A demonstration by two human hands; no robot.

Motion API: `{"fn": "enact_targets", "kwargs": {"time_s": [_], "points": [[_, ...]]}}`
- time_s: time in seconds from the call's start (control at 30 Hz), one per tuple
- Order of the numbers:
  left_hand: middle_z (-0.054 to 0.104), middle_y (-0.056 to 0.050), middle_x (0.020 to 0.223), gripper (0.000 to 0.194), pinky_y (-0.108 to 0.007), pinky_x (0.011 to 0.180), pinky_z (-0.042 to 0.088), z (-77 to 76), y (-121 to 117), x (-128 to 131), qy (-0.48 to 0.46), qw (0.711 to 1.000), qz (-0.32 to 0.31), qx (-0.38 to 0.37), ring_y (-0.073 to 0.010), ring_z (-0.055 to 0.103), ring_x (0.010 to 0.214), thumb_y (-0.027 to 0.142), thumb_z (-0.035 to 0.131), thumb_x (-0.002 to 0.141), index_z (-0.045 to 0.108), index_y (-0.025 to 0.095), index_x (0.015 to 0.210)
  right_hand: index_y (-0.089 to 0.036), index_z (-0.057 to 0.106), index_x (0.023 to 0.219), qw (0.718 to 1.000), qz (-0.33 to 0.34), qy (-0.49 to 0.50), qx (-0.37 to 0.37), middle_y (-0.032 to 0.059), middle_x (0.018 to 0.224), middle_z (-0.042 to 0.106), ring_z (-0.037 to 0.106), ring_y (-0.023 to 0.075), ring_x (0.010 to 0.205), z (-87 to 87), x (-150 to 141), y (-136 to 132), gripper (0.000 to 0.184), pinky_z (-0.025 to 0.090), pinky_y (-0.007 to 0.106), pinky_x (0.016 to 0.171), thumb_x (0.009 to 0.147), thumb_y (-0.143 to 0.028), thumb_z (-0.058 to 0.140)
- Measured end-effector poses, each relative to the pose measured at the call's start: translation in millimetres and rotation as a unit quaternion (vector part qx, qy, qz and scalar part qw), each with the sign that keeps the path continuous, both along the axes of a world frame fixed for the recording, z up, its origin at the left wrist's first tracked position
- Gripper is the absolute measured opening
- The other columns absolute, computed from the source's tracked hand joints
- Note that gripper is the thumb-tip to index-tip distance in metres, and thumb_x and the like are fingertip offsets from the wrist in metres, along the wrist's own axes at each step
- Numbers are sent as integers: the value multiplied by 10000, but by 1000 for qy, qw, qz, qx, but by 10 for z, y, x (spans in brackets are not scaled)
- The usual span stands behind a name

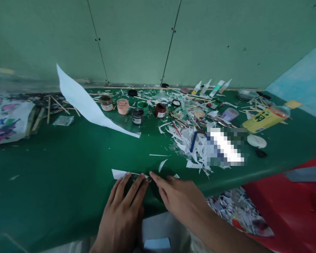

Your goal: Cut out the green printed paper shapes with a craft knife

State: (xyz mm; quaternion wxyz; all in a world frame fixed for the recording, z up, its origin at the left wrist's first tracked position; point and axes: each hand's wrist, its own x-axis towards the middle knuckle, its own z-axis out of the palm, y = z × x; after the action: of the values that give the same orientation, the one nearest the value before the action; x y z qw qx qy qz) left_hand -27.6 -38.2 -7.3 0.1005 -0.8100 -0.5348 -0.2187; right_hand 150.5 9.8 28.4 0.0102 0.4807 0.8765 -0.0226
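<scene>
One white paper strip (117, 174) lies on the worktop (81, 158) under the spread, ungripping fingers of the left hand (122, 211), long axis left-right; we note the right hand (183, 198) near its right end, grip unclear.

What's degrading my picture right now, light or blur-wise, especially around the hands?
Head view: dim overall, with dark shadow between the left hand and right hand, hiding detail by the fingertips; head view: faint sheen along the near edge of the green table, far left edge smeared; head view: a pixelated block masks part of the paper scraps.
</scene>
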Motion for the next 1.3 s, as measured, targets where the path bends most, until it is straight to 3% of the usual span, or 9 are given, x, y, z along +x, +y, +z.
{"fn": "enact_targets", "kwargs": {"time_s": [0.2, 0.57, 0.93, 1.1, 1.3], "points": [[622, 8, 1299, 459, -442, 1032, 413, -3, 1, 6, -8, 1000, 1, -5, -265, 477, 1247, 112, 405, 847, 601, 215, 1249, -195, 491, 1403, 998, 20, -58, -10, 123, 795, 713, 620, 176, 526, 60, -71, -17, 585, 284, 268, 408, 822, -123, 500], [637, 6, 1275, 469, -434, 1018, 424, 7, 10, -1, -3, 1000, 3, -9, -263, 494, 1224, 107, 407, 846, 596, 230, 1257, -109, 488, 1394, 994, 50, -93, -21, 151, 794, 703, 617, 179, 535, 133, -77, -31, 637, 247, 282, 385, 760, -46, 494], [615, 19, 1306, 473, -439, 1016, 423, 27, 10, -26, 13, 1000, -6, -25, -277, 492, 1221, 100, 420, 845, 586, 228, 1268, -117, 456, 1408, 988, 121, -99, 9, 141, 809, 676, 579, 171, 511, 114, 46, 63, 633, 269, 290, 390, 778, -61, 489], [615, 16, 1306, 479, -433, 1032, 413, 34, 9, -26, 14, 1000, -2, -26, -270, 490, 1229, 94, 409, 854, 577, 231, 1281, -139, 386, 1440, 975, 185, -122, 20, 142, 878, 672, 619, 191, 600, 124, 135, 164, 623, 332, 295, 435, 824, -62, 445], [614, 5, 1308, 484, -436, 1036, 425, 35, 7, -41, 34, 999, -8, -24, -268, 492, 1245, 96, 424, 853, 562, 241, 1294, -140, 385, 1443, 972, 192, -133, 26, 138, 895, 674, 613, 192, 593, 117, 221, 178, 647, 309, 308, 440, 806, -52, 458]]}}
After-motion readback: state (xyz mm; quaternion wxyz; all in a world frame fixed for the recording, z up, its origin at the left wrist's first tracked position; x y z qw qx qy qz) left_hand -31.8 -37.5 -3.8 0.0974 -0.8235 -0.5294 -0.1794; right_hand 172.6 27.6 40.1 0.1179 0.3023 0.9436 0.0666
